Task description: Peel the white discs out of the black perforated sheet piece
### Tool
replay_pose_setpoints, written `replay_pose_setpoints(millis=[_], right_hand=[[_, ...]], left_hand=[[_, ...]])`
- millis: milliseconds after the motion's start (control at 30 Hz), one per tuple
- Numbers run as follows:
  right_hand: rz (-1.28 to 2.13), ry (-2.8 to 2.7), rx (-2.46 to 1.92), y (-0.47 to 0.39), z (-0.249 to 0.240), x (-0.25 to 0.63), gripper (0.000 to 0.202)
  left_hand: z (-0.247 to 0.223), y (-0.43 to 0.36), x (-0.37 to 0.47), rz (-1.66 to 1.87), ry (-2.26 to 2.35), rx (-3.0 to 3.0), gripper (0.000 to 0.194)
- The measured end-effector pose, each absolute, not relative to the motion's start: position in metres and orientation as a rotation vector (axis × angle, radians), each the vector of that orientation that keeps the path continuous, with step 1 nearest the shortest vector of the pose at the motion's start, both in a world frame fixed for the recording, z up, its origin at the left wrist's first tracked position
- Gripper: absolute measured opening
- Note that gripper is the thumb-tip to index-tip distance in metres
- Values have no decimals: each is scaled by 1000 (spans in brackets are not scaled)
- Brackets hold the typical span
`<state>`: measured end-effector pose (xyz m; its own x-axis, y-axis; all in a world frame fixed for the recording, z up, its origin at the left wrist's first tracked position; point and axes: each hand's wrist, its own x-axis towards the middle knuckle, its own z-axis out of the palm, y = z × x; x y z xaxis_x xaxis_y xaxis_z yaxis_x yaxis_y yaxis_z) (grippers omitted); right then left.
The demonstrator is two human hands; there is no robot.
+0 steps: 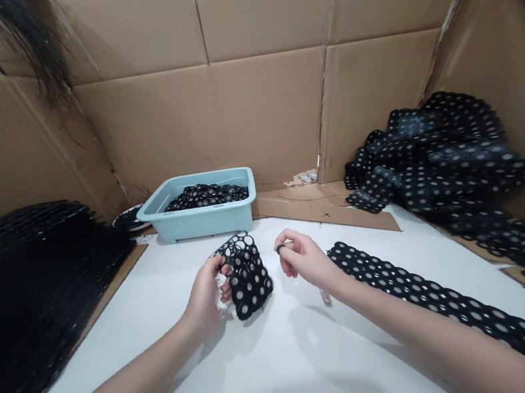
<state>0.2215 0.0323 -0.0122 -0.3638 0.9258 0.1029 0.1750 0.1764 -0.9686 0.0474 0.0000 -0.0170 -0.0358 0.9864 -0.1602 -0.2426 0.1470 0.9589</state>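
Note:
Near the middle of the table, my left hand [208, 294] is closed on a short piece of black lace trim [249, 277] patterned with round openings. A crumpled white scrap [219, 291] also sits between its fingers. My right hand [301, 257] is just to the right, apart from the lace, its fingers pinched on a small black ring-shaped bit [280, 247]. Below its wrist shows a slim pinkish clear object [325, 296]; the forearm partly hides it. A long strip of the same trim [428, 299] lies diagonally on the table, partly behind my right forearm.
A light blue plastic basin [201, 224] holding black lace pieces [206, 195] stands at the back. A large heap of lace trim [437, 152] fills the right side. Black stacked material [30, 291] lies at left. Cardboard walls [272, 107] enclose the white table [283, 369].

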Motion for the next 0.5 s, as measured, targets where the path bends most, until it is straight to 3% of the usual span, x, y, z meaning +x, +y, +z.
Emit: replay_pose_setpoints(millis=[133, 300, 500], right_hand=[[1092, -1873, -1140, 23, -13, 220, 19], [1004, -2038, -1202, 14, -24, 207, 29], [1043, -2012, -1095, 13, -28, 209, 29]], left_hand=[[-17, 1, 45, 1033, 1179, 933, 44], [-27, -5, 51, 841, 1178, 975, 34], [-26, -12, 60, 924, 1101, 1112, 25]])
